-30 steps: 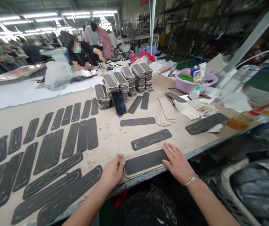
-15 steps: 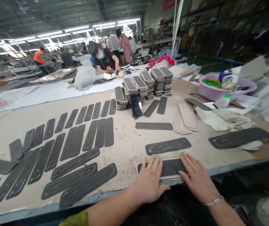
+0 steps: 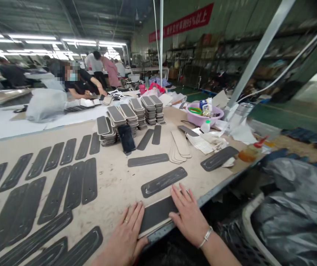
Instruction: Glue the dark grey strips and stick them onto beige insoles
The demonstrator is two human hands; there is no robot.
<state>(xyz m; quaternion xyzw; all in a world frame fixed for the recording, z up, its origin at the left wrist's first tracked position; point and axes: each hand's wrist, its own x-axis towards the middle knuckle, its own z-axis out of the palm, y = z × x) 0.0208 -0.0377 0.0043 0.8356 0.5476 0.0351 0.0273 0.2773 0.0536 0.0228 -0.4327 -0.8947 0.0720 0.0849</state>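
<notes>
A dark grey strip on a beige backing [image 3: 156, 215] lies at the near edge of the worktable [image 3: 119, 184]. My left hand [image 3: 126, 236] lies flat on its left end, fingers stretched out, a ring on one finger. My right hand [image 3: 187, 214] presses flat on its right end, fingers spread, a bracelet at the wrist. Just beyond lies another dark strip with glue lines [image 3: 164, 181].
Many dark strips [image 3: 64, 184] lie in rows to the left. Stacks of pads [image 3: 136, 111], a phone [image 3: 127, 138], beige pieces [image 3: 179, 146], a purple basin [image 3: 201, 116] and a glue bottle [image 3: 251, 151] stand farther back. Grey bags [image 3: 294, 207] sit right of the table. Other people work at the far end.
The view has swung to the right and lifted. My left hand has slid toward the strip's left end; both hands still lie flat on the strip.
</notes>
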